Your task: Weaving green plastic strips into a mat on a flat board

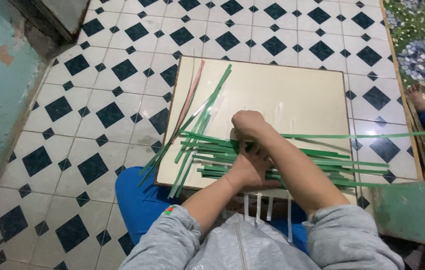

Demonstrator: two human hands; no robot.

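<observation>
The left hand (246,170) lies flat, fingers together, pressing the green strips (317,162) onto the tabletop (297,95). The right hand (248,127) has its fingers closed on one green strip.

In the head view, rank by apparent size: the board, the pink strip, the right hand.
1. Board, by far the largest.
2. Pink strip, long but very thin.
3. Right hand, shorter than the strip but wider, so those two are close.

Black-diamond tiled floor (97,100); floral mat (422,45); another person's foot (416,96).
</observation>
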